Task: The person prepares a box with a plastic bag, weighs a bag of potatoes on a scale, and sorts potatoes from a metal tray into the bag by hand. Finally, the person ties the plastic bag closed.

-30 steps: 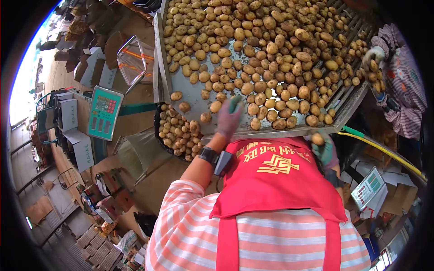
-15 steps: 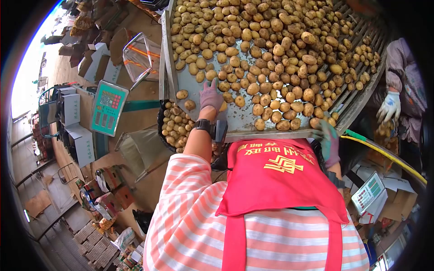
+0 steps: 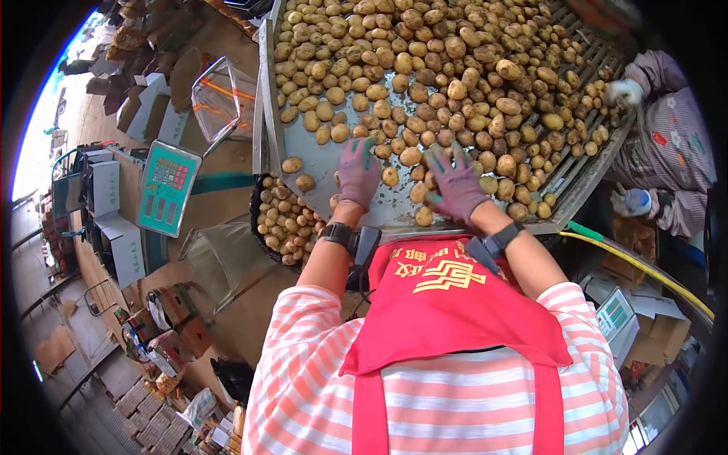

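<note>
Many potatoes (image 3: 455, 47) lie across a metal sorting table (image 3: 303, 140) with a bare patch at its near left. My left hand (image 3: 358, 176), in a purple and green glove, rests low over that patch with its fingers apart, beside a few loose potatoes. To its right, my right hand (image 3: 459, 184), gloved alike, has its fingers spread over the near edge of the heap, touching or just above potatoes. I see nothing gripped in either hand; what lies under the palms is hidden. More potatoes fill a dark-rimmed container (image 3: 256, 216) below the table's left corner.
A co-worker's gloved hand (image 3: 624, 92) reaches to the slatted right side; their other gloved hand (image 3: 632, 202) hangs lower. A green scale (image 3: 169, 187) stands at the left, beside a metal frame (image 3: 225, 102). A yellow hose (image 3: 644, 265) runs along the lower right, near cardboard boxes (image 3: 652, 334).
My right hand has come up from beside the apron onto the near potatoes. My left hand stays near the bare patch. The co-worker's one hand is now at the slats.
</note>
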The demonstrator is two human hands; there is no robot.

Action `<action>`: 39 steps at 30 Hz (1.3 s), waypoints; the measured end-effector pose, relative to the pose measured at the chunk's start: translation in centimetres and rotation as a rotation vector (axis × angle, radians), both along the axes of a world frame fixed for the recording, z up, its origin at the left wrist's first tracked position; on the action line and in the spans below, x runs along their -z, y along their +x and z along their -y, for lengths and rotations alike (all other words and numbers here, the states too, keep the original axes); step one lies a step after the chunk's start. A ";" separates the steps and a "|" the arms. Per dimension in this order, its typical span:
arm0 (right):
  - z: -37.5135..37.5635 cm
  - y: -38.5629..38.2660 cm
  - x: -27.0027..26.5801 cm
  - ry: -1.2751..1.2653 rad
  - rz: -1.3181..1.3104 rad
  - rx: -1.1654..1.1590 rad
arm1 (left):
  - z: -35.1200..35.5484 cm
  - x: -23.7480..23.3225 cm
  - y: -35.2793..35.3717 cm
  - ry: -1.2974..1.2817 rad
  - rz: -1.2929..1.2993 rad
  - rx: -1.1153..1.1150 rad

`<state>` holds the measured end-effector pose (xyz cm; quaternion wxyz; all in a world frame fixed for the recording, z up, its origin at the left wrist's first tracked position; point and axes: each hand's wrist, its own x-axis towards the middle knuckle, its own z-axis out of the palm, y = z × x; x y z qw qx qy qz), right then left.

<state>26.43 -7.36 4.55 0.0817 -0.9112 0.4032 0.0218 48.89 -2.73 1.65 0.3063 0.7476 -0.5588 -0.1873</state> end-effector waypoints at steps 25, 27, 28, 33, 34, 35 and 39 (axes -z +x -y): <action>8.2 3.0 0.5 0.363 -0.046 0.156 | -2.5 -0.7 -3.6 0.316 -1.011 -0.020; 8.5 2.6 -2.3 0.840 0.162 0.245 | -1.5 -2.9 -4.2 0.503 -1.346 -0.141; 8.7 2.2 -3.0 1.136 0.271 0.194 | -1.2 -3.4 -4.5 0.694 -1.670 -0.271; 12.1 1.1 -2.8 0.417 0.170 0.315 | -2.1 -1.3 -5.6 0.520 -2.037 -0.293; 12.9 0.9 -2.4 0.187 -0.011 0.354 | -2.4 -0.7 -5.6 0.524 -2.032 -0.298; 13.0 1.3 -2.3 0.192 -0.007 0.355 | -2.6 -0.6 -5.7 0.528 -2.034 -0.328; 14.5 2.6 -1.1 0.297 -0.258 0.279 | -3.1 -1.2 -5.9 0.507 -2.036 -0.413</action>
